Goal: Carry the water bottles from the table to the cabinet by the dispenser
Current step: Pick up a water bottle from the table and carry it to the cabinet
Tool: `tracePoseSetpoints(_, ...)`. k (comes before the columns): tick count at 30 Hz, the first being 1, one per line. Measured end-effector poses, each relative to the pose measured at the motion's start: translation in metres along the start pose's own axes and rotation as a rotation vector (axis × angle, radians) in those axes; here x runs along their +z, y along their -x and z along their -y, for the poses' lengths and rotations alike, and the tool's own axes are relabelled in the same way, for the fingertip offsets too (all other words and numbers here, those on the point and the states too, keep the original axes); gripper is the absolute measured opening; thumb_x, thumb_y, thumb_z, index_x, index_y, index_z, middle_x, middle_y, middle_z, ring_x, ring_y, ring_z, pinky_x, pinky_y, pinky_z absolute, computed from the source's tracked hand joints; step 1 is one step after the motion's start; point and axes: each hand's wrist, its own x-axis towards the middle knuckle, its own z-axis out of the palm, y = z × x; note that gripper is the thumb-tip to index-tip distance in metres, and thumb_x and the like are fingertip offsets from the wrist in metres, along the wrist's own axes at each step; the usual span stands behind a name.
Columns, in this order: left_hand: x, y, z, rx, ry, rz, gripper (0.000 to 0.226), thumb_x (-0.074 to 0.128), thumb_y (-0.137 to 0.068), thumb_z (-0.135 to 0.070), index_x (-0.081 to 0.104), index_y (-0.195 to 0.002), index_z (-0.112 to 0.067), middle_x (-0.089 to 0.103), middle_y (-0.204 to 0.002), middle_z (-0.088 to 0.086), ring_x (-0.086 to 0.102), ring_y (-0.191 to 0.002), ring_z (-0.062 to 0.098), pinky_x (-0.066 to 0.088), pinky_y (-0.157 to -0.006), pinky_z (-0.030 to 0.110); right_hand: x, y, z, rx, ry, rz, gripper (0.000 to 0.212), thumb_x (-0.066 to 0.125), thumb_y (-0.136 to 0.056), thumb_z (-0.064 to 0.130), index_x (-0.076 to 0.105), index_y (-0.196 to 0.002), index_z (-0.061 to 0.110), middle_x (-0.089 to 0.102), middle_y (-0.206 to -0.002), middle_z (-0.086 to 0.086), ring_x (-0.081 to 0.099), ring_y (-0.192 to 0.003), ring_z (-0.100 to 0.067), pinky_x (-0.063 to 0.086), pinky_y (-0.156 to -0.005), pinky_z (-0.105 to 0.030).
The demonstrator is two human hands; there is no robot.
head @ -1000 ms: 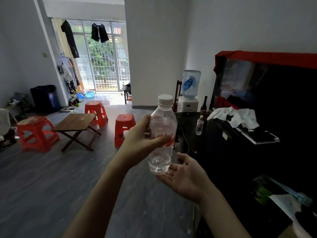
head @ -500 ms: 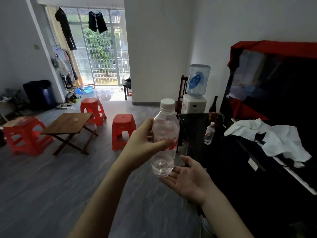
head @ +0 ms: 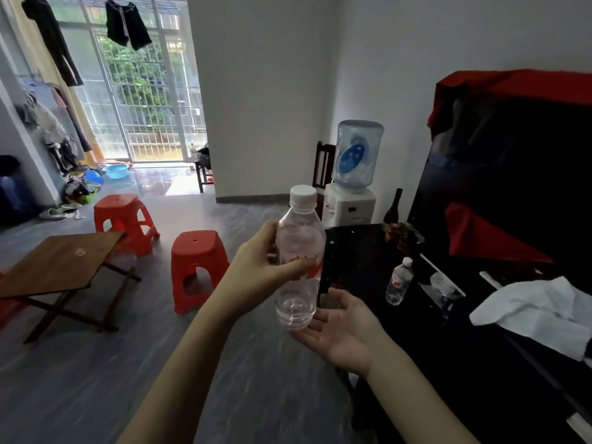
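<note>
My left hand grips a clear water bottle with a white cap and red label, held upright in mid-air at the centre. Just under the bottle's base my right hand lies palm up with fingers spread, at or just below the base. A second, smaller water bottle stands on the black cabinet to the right. Behind the cabinet is the white water dispenser with its blue jug. The brown folding table stands at the left with no bottles on it.
Two red stools stand between the table and the cabinet. A dark wine bottle and a white cloth are on the cabinet, beside a large dark screen draped in red. Grey floor lies open ahead.
I have moved forward toward the cabinet and dispenser, which now look larger and nearer. Both hands keep the same hold around the bottle.
</note>
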Motion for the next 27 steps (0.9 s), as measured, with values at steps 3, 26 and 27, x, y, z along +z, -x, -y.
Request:
tracePoseSetpoints(3,0.001,-0.042,0.016,0.014,-0.014,0.062,0.056,0.081,-0.070,-0.051,0.054,-0.118,-0.045,0.069,-0.113,-0.022,0.069,-0.104,0.001,0.059,-0.086,0.031,0.001,-0.031,0.030,-0.027,-0.005,-0.033,0.058,0.044,-0.098,0.039,0.057,-0.119,-0.014,0.067,-0.113,-0.033,0.074,-0.084,-0.042,0.059,-0.076,-0.047)
tracePoseSetpoints(26,0.023,-0.433,0.195,0.016,-0.024,0.247,0.054,0.085,-0.076,-0.035,0.057,-0.122,-0.030,0.070,-0.111,-0.022,0.068,-0.102,-0.003,0.053,-0.087,0.014,-0.007,-0.325,0.313,-0.143,-0.142,-0.266,0.061,0.042,-0.100,0.040,0.055,-0.123,-0.015,0.064,-0.121,-0.034,0.059,-0.118,-0.043,0.035,-0.115,-0.045)
tracePoseSetpoints(27,0.024,-0.443,0.200,0.010,-0.027,0.254,0.054,0.085,-0.076,-0.035,0.057,-0.122,-0.029,0.070,-0.111,-0.019,0.068,-0.102,-0.002,0.054,-0.089,0.018,-0.006,-0.331,0.320,-0.141,-0.153,-0.267,0.061,0.043,-0.100,0.040,0.055,-0.123,-0.015,0.063,-0.122,-0.034,0.057,-0.121,-0.043,0.035,-0.115,-0.045)
